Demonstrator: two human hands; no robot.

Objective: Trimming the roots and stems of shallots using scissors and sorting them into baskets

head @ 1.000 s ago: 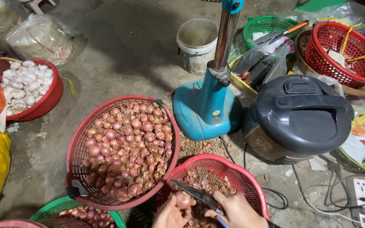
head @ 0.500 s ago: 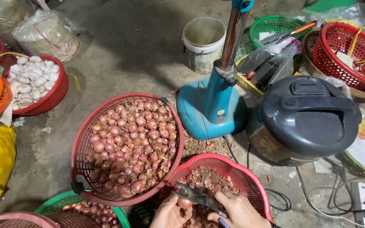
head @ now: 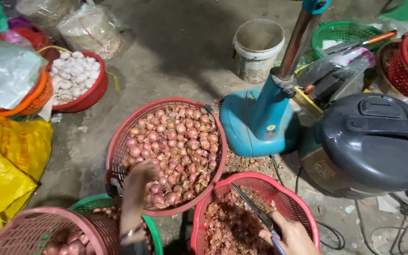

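Red plastic mesh forms the round basket (head: pixel 119 156) into which the left hand (head: pixel 142 172) reaches, fingers curled down among the heaped pink-skinned shallots (head: pixel 180 151); whether it has hold of one cannot be told, since the fingertips are buried in the pile. A bracelet shows on that wrist, and below the forearm sit a green-rimmed basket (head: pixel 153 233) and a pink mesh basket (head: pixel 20 231), both with a few shallots inside.

The right hand (head: pixel 289 236) is closed around the handle of a thin dark-bladed knife (head: pixel 253 208), the blade pointing up and to the left over a second red mesh basket (head: pixel 303 212) full of dry brown shallot peelings (head: pixel 232 226). This basket lies just right of the shallot basket, their rims near touching.

Beyond the right hand stands a blue fan base with a metal pole (head: pixel 260 123) on the concrete floor (head: pixel 175 52), and to its right a dark grey lidded cooker (head: pixel 374 141). Farther off is a dirty white plastic bucket (head: pixel 256 49). Far left of the left hand are a red bowl of white garlic bulbs (head: pixel 79 78) and a crumpled yellow sack (head: pixel 5 160).
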